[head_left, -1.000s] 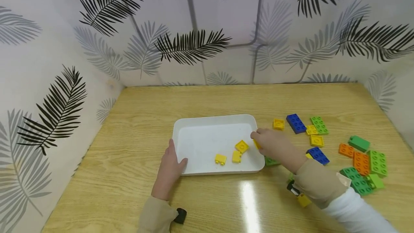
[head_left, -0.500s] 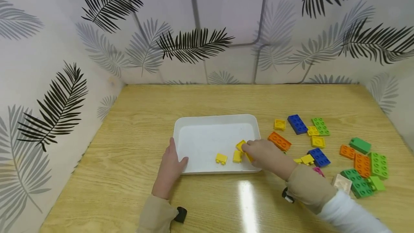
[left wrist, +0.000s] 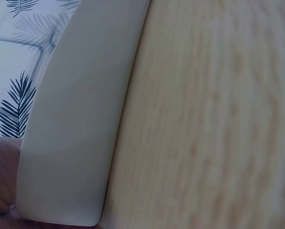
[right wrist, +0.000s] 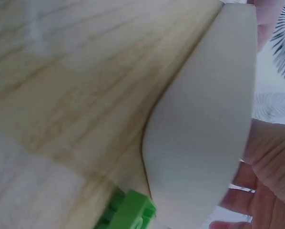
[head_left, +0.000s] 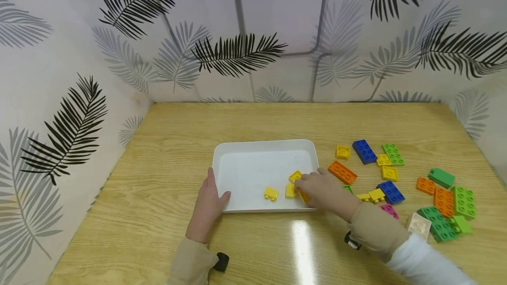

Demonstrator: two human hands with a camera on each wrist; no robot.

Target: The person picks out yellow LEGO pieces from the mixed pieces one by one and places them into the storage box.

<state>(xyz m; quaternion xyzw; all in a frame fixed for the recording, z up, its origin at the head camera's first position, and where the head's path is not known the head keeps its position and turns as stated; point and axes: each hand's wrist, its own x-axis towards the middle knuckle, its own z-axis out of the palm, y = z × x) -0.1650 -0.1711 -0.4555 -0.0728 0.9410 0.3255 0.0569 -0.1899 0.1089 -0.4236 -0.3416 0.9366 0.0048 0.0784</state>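
A white tray (head_left: 253, 145) lies on the table with several yellow toy bricks (head_left: 271, 194) in its right half. My left hand (head_left: 209, 199) grips the tray's left end, thumb inside the rim and fingers along the outside. In the left wrist view the tray wall (left wrist: 80, 109) hides most of that hand. My right hand (head_left: 322, 188) reaches over the tray's right end and holds an orange-yellow brick (head_left: 304, 196) low by the tray floor. Its fingertips are partly hidden in the head view. The right wrist view shows curled fingers (right wrist: 242, 200) behind the tray wall.
Right of the tray lie an orange brick (head_left: 342, 172), blue bricks (head_left: 364, 151), a pink brick (head_left: 390, 211) and a cream brick (head_left: 418, 225). Green bricks (head_left: 437, 223) lie farther right. A green brick (right wrist: 133, 212) is close beside the tray. Patterned fabric (head_left: 253, 74) rises behind the table.
My right hand has moved left and inward from the tray's right rim, bringing the orange-yellow brick down beside the other yellow ones. The left hand keeps its grip on the tray.
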